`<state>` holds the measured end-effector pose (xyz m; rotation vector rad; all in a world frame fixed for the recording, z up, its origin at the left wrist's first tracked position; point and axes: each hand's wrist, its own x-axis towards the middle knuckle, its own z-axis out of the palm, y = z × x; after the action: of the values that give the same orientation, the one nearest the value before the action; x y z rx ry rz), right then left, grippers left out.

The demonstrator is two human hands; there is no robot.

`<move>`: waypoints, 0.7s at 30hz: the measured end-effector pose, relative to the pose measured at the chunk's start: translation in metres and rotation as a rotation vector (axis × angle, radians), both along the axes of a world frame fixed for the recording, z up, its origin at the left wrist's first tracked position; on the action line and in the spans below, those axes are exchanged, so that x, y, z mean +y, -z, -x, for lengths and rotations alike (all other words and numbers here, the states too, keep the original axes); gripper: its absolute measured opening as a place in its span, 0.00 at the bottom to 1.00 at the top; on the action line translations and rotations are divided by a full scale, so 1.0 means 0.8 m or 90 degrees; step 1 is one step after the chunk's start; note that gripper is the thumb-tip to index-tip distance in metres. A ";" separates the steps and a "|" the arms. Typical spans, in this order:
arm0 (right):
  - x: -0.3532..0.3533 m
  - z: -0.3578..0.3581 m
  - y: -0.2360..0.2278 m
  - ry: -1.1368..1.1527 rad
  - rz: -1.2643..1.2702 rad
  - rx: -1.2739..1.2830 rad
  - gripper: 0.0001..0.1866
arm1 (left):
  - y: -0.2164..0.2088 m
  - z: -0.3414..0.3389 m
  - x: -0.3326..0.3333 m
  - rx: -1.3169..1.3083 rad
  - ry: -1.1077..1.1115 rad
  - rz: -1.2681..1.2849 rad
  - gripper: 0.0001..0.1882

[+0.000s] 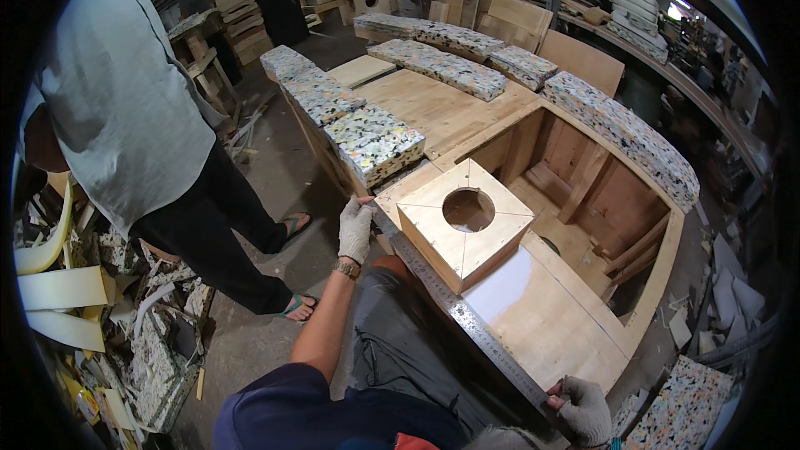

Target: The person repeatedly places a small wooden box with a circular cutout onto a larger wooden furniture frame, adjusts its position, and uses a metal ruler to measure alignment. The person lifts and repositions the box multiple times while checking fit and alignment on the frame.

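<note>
A long metal ruler lies along the near edge of a wooden frame. At its far-left end, my left hand, in a pale knitted glove with bare fingertips, is closed on the ruler. My right hand, gloved the same way, pinches the other end near the frame's right corner. Just beyond the ruler sits a square wooden box with a round hole in its top and pencil lines running from the corners. A white patch lies beside the box on the panel.
Speckled foam blocks line the frame's left and far sides. An open cavity is at the right. A person in a light shirt stands at left by foam scraps. More foam lies at lower right.
</note>
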<state>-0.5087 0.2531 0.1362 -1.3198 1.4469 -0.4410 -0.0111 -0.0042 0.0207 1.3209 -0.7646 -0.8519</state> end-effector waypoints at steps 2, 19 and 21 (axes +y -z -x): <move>0.002 0.000 0.007 -0.004 0.036 -0.010 0.08 | -0.005 0.004 0.001 0.004 -0.007 -0.010 0.10; 0.004 -0.006 0.000 0.035 -0.044 -0.048 0.09 | 0.017 -0.013 -0.007 -0.045 0.004 0.024 0.11; 0.003 -0.007 -0.001 0.039 -0.051 -0.048 0.09 | 0.016 -0.013 -0.006 -0.076 0.000 0.029 0.11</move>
<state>-0.5034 0.2557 0.1368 -1.1852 1.4300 -0.4630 -0.0006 -0.0090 0.0079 1.3400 -0.8721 -0.7571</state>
